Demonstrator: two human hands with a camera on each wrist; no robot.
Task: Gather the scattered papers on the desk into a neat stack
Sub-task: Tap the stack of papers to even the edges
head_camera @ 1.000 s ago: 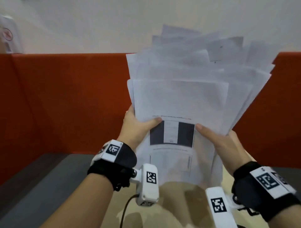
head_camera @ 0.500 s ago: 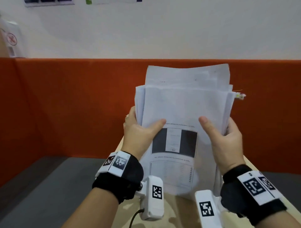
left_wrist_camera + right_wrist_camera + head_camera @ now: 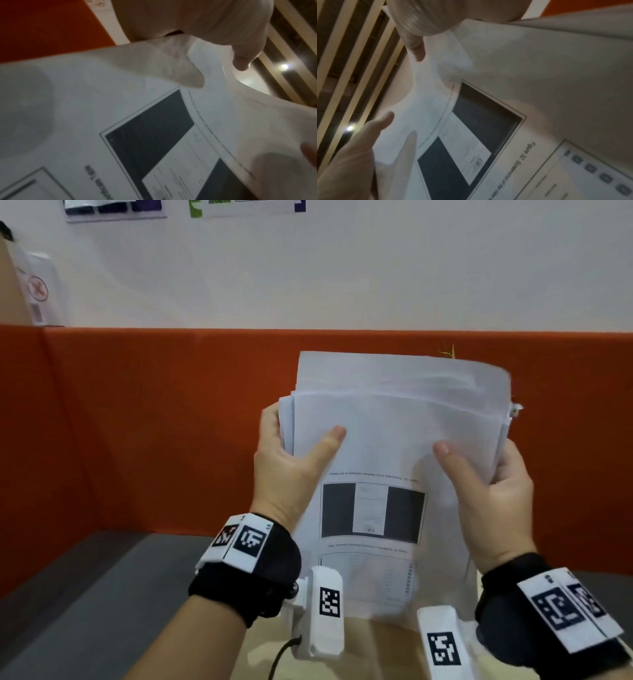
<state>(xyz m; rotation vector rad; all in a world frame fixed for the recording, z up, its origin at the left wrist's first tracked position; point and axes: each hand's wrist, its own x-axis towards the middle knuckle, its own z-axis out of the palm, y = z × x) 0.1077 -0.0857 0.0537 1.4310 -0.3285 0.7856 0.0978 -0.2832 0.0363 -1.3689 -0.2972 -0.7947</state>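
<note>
A stack of white printed papers (image 3: pixel 394 419) stands upright in front of me, its bottom edge down on the light wooden desk (image 3: pixel 373 645). The front sheet carries a dark figure with a white middle panel. My left hand (image 3: pixel 291 453) grips the stack's left edge, thumb on the front sheet. My right hand (image 3: pixel 486 474) grips the right edge the same way. Top edges are nearly level, with a few sheets a little higher at the back. In the left wrist view the front sheet (image 3: pixel 120 121) fills the picture; the right wrist view shows the same sheet (image 3: pixel 522 94).
An orange partition (image 3: pixel 137 422) runs behind the desk, with a white wall above it. A grey surface (image 3: pixel 85 594) lies at lower left. A small yellow-green tab (image 3: pixel 448 352) pokes out above the stack's top right corner.
The fanned-out sheets have come together into a compact stack. Both hands have slid up the sides and closed in on the edges; the stack sits lower in view.
</note>
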